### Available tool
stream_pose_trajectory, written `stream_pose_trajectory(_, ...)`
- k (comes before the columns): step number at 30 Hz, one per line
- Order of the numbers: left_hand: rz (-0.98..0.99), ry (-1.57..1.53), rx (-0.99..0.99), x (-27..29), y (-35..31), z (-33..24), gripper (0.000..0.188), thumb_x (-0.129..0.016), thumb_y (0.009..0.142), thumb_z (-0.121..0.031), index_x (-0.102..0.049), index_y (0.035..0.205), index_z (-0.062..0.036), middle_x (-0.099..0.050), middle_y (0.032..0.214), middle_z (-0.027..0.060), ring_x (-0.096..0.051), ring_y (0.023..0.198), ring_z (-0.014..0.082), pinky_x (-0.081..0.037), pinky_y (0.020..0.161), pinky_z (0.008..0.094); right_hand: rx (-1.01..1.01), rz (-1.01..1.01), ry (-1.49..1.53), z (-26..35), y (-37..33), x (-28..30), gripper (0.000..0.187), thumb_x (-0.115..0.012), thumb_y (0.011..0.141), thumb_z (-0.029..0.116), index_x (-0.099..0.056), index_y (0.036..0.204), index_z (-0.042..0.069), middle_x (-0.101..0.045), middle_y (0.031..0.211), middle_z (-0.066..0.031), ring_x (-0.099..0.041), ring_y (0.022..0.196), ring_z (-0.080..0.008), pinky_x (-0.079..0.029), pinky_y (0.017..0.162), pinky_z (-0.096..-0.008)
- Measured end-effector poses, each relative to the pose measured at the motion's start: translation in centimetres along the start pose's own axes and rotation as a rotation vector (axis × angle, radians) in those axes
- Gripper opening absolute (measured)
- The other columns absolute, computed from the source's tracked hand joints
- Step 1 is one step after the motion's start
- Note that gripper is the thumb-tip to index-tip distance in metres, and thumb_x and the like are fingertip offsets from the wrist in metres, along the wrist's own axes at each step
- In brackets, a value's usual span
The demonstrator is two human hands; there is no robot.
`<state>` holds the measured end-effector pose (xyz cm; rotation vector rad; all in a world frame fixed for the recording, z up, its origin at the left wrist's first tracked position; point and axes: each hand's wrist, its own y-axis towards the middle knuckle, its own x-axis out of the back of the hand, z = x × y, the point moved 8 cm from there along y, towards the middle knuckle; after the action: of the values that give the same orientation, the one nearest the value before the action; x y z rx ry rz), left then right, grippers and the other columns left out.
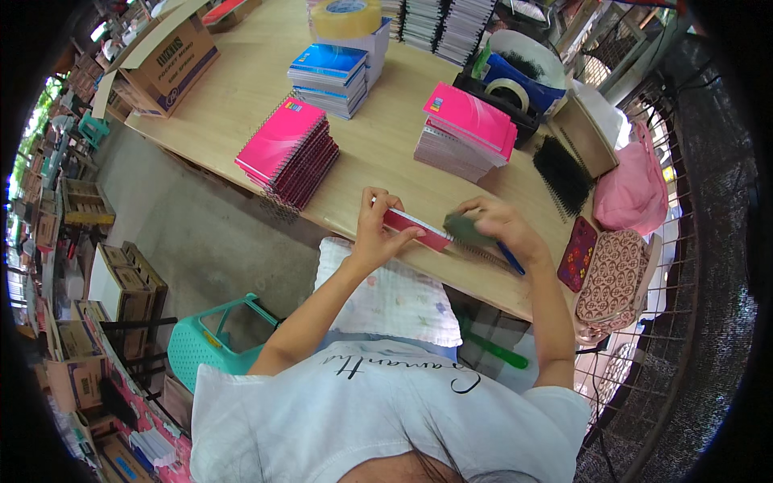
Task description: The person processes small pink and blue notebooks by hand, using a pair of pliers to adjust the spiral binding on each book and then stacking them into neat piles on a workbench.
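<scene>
My left hand (377, 233) grips a thin pink notebook (431, 237) on edge at the table's near side, its thumb along the cover. From the notebook's right end a thin wire coil (483, 255) runs out toward my right hand (511, 229). That hand is closed around a dark green flat piece (469, 229), blurred, which touches or nearly touches the notebook's end. A blue stick-like handle (510, 258) sticks out below the same hand; its kind is unclear. Beyond my left hand stands a stack of coil-bound pink notebooks (283, 141).
Loose pink-covered pads (471, 117) and blue-covered pads (328, 63) stand farther back. Black coils (564, 173), a phone (578, 253) and a patterned pouch (612, 278) lie at right beside a wire grille. A cardboard box (169, 72) sits far left; a green stool (213, 338) stands below.
</scene>
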<state>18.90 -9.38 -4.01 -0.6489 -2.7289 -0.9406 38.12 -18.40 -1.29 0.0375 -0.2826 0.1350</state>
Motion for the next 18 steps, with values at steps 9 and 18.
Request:
stream_pose_trajectory(9,0.052,-0.054,-0.021,-1.5,0.0,-0.5,0.056,-0.09,0.059,-0.028,-0.053,0.094,-0.0044,-0.045,0.091,0.0081,-0.046,0.089,0.0244,-0.044,0.073,0.0334,-0.057,-0.088,-0.044,-0.4,-0.4,0.5,0.029,-0.062,0.088,0.026,-0.071,0.098,0.0,-0.063,0.111,-0.0145,-0.06,0.1,-0.0251,-0.043,0.092,-0.0327)
stream_pose_trajectory(18,0.098,-0.1,-0.021,-3.2,0.4,-0.6,0.064,-0.091,0.058,-0.027,-0.048,0.1,-0.0049,-0.045,0.095,0.0097,-0.048,0.087,0.0258,-0.043,0.072,0.034,0.0,-0.065,-0.098,-0.2,0.3,0.1,0.041,-0.058,0.09,0.029,-0.063,0.112,-0.006,-0.064,0.108,-0.0103,-0.058,0.103,-0.0179,-0.044,0.091,-0.0304)
